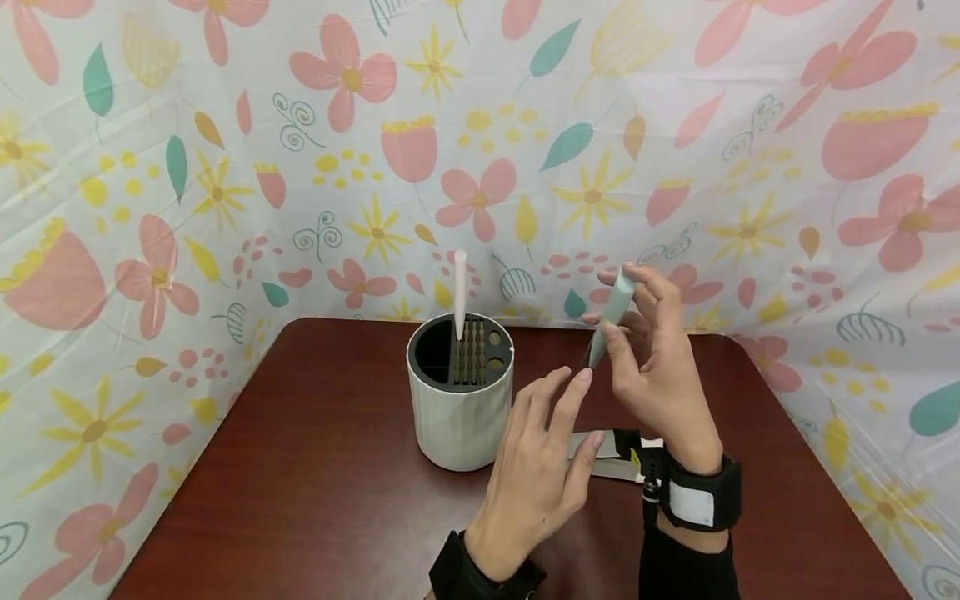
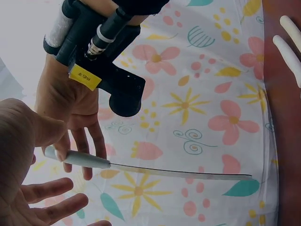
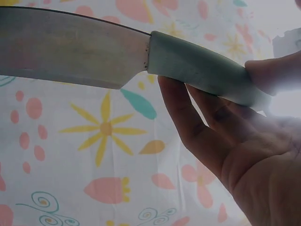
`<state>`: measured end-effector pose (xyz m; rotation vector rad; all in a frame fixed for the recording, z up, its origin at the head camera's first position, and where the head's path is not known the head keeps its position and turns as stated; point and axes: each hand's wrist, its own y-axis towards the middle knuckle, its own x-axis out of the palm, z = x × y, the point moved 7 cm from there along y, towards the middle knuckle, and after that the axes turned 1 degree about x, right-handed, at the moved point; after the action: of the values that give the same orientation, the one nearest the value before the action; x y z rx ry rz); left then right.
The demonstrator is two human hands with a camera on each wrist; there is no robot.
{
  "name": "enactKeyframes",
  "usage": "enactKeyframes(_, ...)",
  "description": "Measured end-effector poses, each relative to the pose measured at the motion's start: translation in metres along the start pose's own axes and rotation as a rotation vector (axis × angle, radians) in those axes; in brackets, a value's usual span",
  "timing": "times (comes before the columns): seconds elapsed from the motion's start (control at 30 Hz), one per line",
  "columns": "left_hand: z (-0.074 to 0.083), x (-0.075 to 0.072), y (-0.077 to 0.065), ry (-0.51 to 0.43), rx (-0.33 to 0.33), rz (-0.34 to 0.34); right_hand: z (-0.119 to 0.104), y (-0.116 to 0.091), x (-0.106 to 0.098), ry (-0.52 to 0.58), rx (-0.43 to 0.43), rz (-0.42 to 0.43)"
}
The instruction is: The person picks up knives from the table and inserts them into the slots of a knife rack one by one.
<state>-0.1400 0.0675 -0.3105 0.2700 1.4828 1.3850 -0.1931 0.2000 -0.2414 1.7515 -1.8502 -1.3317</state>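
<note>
My right hand [image 1: 663, 379] pinches a kitchen knife [image 1: 617, 302] by its pale green handle, held up above the table. In the right wrist view the broad steel blade [image 3: 75, 47] extends left from the handle [image 3: 193, 68], with fingers under it and the thumb on its end. My left hand [image 1: 528, 454] is beside it, fingers spread, its fingertips close to the knife in the head view. To their left stands a white ribbed knife block [image 1: 459, 429] with a black slotted top. One pale handle [image 1: 460, 292] sticks up out of it.
Flat blades [image 1: 617, 468] lie on the brown table [image 1: 322, 467], partly hidden behind my hands. Two cream handles [image 2: 288, 59] show on the table in the left wrist view. A flower-printed cloth [image 1: 480, 125] hangs behind and along both sides.
</note>
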Motion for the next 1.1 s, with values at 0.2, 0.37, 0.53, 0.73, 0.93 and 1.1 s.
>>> enactKeyframes(0.2, 0.001, -0.001, 0.002, -0.015, -0.006, 0.001, -0.01, -0.003, 0.004, -0.004, -0.056, -0.027)
enactKeyframes(0.37, 0.0, -0.001, 0.001, -0.039, -0.017, -0.007, -0.017, -0.005, 0.009, -0.025, -0.083, -0.047)
enactKeyframes(0.53, 0.0, -0.002, 0.001, -0.06, -0.019, -0.011, -0.028, -0.01, 0.013, -0.031, -0.105, -0.072)
enactKeyframes(0.73, 0.0, -0.005, 0.003, -0.071, -0.011, -0.002, -0.037, -0.014, 0.016, -0.022, -0.12, -0.089)
enactKeyframes(0.93, 0.002, -0.009, 0.005, -0.083, 0.009, 0.03, -0.044, -0.017, 0.017, 0.004, -0.142, -0.091)
enactKeyframes(1.1, 0.004, -0.012, 0.006, -0.098, 0.026, 0.054, -0.048, -0.022, 0.017, -0.021, -0.139, -0.093)
